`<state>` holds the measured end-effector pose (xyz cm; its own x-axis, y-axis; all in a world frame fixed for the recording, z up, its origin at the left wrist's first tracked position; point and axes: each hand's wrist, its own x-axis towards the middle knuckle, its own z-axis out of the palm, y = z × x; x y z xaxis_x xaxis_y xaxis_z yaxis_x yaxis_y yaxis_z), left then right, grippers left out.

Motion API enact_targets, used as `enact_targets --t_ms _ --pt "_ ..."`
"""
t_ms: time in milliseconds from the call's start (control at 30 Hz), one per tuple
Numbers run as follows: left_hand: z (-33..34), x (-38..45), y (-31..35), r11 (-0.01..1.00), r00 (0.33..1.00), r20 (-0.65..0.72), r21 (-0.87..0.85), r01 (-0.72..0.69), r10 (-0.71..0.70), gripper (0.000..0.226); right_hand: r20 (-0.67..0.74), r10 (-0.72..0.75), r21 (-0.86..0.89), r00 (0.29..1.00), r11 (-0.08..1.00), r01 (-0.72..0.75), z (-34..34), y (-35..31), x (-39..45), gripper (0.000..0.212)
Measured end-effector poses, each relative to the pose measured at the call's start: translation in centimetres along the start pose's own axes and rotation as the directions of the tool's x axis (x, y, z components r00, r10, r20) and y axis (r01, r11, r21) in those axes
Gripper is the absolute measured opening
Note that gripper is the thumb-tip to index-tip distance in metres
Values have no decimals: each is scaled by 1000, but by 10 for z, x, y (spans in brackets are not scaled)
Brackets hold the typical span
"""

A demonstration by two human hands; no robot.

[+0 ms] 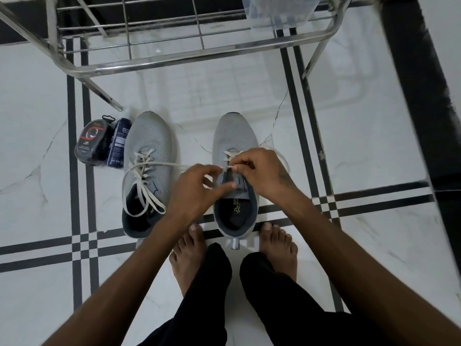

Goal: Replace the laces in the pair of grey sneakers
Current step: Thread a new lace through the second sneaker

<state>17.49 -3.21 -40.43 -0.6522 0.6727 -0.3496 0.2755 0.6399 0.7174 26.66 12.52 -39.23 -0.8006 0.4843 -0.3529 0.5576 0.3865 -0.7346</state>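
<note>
While the left sneaker is laced, the right sneaker is only part-laced; its white lace is pinched by both hands, held close together.

Even, soft indoor light; faint reflections on glossy floor; wide-angle bending at edges (slight motion blur).

Two grey sneakers are seen side by side on a white tiled floor. The right sneaker is worked over by both hands: its cream lace is pinched by the right hand and the left hand. The left sneaker is laced loosely. A black packet and a dark blue bottle are lying just beside it. A metal rack stands beyond.
</note>
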Motion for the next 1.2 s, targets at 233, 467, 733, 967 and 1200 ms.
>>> enact_targets --t_ms 233,467,733,967,1200 --pt "4 2 -9 906 987 84 -392 158 -136 23 -49 3 17 999 1000 -2 18 3 -3 12" --pt "5 -3 -8 853 987 100 -497 159 -126 25 -100 26 88 995 996 -18 29 6 -10 16" --pt "10 -1 -8 953 998 36 -303 -31 44 20 -142 70 116 987 992 -54 33 6 -12 31" --pt "11 7 -9 792 986 113 -588 166 -123 12 -302 -76 -229 950 973 5 38 15 -27 29" --pt "19 17 3 802 983 137 -569 181 -124 24 -313 47 53 949 998 -32 45 17 -31 28"
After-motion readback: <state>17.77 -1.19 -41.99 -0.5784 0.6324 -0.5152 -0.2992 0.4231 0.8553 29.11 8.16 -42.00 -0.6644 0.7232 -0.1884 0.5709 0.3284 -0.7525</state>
